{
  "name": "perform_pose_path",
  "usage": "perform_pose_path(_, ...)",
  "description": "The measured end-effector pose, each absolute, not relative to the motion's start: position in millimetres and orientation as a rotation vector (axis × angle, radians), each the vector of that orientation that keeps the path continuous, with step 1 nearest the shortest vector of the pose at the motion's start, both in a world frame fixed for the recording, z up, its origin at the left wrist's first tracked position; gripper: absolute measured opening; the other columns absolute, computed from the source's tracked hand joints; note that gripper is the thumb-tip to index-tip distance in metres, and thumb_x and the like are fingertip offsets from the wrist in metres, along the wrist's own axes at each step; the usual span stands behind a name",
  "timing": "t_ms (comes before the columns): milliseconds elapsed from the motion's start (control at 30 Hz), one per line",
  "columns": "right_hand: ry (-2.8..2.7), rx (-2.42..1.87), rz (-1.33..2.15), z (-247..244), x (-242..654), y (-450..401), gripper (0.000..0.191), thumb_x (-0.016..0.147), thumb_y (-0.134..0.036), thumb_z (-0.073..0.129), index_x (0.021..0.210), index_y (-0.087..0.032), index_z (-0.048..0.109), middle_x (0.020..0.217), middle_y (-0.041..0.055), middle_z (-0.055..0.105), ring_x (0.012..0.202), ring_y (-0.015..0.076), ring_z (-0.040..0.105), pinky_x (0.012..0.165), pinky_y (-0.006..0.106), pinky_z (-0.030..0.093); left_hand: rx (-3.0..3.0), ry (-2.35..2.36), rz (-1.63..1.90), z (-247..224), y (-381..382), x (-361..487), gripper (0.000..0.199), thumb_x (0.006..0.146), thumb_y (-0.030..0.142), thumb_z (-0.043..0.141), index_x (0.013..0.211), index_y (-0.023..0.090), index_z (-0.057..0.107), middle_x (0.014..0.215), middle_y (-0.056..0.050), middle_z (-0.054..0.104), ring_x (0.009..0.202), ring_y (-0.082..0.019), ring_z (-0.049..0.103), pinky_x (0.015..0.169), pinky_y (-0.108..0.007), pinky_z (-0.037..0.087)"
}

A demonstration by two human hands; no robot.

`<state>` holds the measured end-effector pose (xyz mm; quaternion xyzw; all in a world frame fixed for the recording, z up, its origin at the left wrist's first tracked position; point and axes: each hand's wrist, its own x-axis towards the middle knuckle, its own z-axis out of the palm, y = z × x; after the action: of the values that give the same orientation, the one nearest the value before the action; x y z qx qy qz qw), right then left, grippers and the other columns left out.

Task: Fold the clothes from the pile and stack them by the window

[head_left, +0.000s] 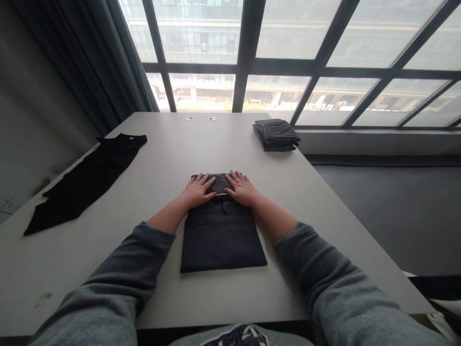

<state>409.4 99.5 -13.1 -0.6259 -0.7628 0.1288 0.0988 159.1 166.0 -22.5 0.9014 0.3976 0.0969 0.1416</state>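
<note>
A dark, nearly black garment [221, 242] lies folded into a flat block in front of me, its near edge straight. At its far end a section is turned over, with a thin white line along the fold; whether it is a shirt or trousers I cannot tell. My left hand [197, 191] rests flat on the left of that section, fingers spread. On the right side of it my right hand [242, 188] lies flat too, fingers spread and pointing away. The two thumbs point toward each other, and part of the cloth is hidden under the palms.
On the left of the white table [151, 298] lies a long black garment [93, 175], spread out. A stack of folded clothes [276, 134], striped on top, sits at the far right edge. Behind are windows [201, 43] and a dark curtain [90, 57].
</note>
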Motion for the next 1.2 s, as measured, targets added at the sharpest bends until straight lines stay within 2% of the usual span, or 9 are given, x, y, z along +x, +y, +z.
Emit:
perform_pose_path(167,-2.086,-1.881,0.259,-14.2,422.9,93.6,0.078,0.108,-0.054,0.046,0.171,-0.011,0.032,0.179,0.0184,0.021,0.167,0.0345,0.012,0.134,0.054,0.01,2.37,1.3,0.621,-31.5,180.6,134.1,0.07,0.105,0.051,0.041,0.161,0.01,0.047,0.168,-0.021,0.046,0.159,-0.033,0.037,0.131,-0.049,0.028)
perform_pose_path(333,-1.902,-2.078,0.283,-20.5,447.3,93.1,0.089,0.099,-0.067,0.06,0.16,-0.003,0.048,0.175,0.0289,0.022,0.166,0.0451,0.008,0.132,0.061,0.012,2.321,1.639,0.491,-35.6,186.5,117.9,0.069,0.096,0.059,0.06,0.15,0.016,0.06,0.167,-0.022,0.046,0.159,-0.045,0.033,0.13,-0.062,0.023)
perform_pose_path(500,-1.912,-1.949,0.433,-23.2,456.9,108.5,0.08,0.094,-0.061,0.072,0.153,-0.008,0.06,0.173,0.0242,0.033,0.166,0.0444,0.011,0.133,0.056,0.018,2.272,1.611,0.515,-28.5,192.9,120.7,0.079,0.087,0.056,0.075,0.151,0.014,0.056,0.16,-0.025,0.054,0.153,-0.043,0.044,0.129,-0.058,0.026)
perform_pose_path(567,-1.848,-1.87,0.48,-23.2,459.6,113.7,0.066,0.092,-0.053,0.075,0.144,-0.013,0.068,0.168,0.0216,0.045,0.163,0.0431,0.023,0.131,0.056,0.025,2.226,1.558,0.61,-27.9,197.7,119.0,0.094,0.081,0.056,0.081,0.159,0.017,0.047,0.156,-0.022,0.059,0.15,-0.043,0.049,0.128,-0.057,0.028)
perform_pose_path(667,-1.692,-1.71,0.557,-23.0,461.3,115.0,0.049,0.088,-0.04,0.076,0.132,-0.019,0.071,0.147,0.0167,0.066,0.144,0.0358,0.056,0.123,0.053,0.04,2.182,1.463,0.688,-28.9,205.6,114.6,0.104,0.074,0.056,0.087,0.162,0.021,0.042,0.146,-0.018,0.068,0.142,-0.041,0.058,0.123,-0.054,0.036)
perform_pose_path(767,-1.537,-1.513,0.751,-22.6,457.6,110.9,0.048,0.083,-0.034,0.075,0.127,-0.021,0.064,0.121,0.0098,0.078,0.114,0.0271,0.073,0.104,0.045,0.056,2.153,1.413,0.687,-28.2,212.9,112.3,0.092,0.065,0.056,0.091,0.144,0.019,0.063,0.13,-0.017,0.076,0.129,-0.04,0.067,0.11,-0.047,0.05)
perform_pose_path(933,-1.391,-1.283,0.945,-18.2,446.9,103.5,0.067,0.073,-0.035,0.078,0.134,-0.028,0.052,0.101,0.0002,0.078,0.09,0.0217,0.075,0.076,0.032,0.061,2.163,1.232,0.762,-23.4,213.6,113.9,0.051,0.064,0.054,0.09,0.102,0.023,0.074,0.103,-0.008,0.08,0.104,-0.034,0.073,0.092,-0.042,0.059)
perform_pose_path(1100,-1.352,-1.19,0.976,-10.0,443.6,99.2,0.086,0.07,-0.031,0.076,0.151,-0.032,0.048,0.113,0.0011,0.077,0.091,0.0214,0.075,0.077,0.033,0.062,2.057,1.239,0.814,-18.4,197.9,118.9,0.046,0.083,0.052,0.076,0.117,0.025,0.065,0.098,-0.004,0.076,0.093,-0.027,0.073,0.088,-0.042,0.059)
perform_pose_path(1200,-1.413,-1.213,1.02,-6.2,444.2,97.1,0.054,0.074,-0.029,0.07,0.128,-0.026,0.072,0.112,0.0028,0.079,0.098,0.0232,0.075,0.089,0.038,0.062,1.969,1.142,0.862,-15.8,190.4,120.8,0.054,0.085,0.044,0.073,0.133,0.025,0.057,0.102,-0.003,0.074,0.09,-0.023,0.073,0.086,-0.04,0.06)
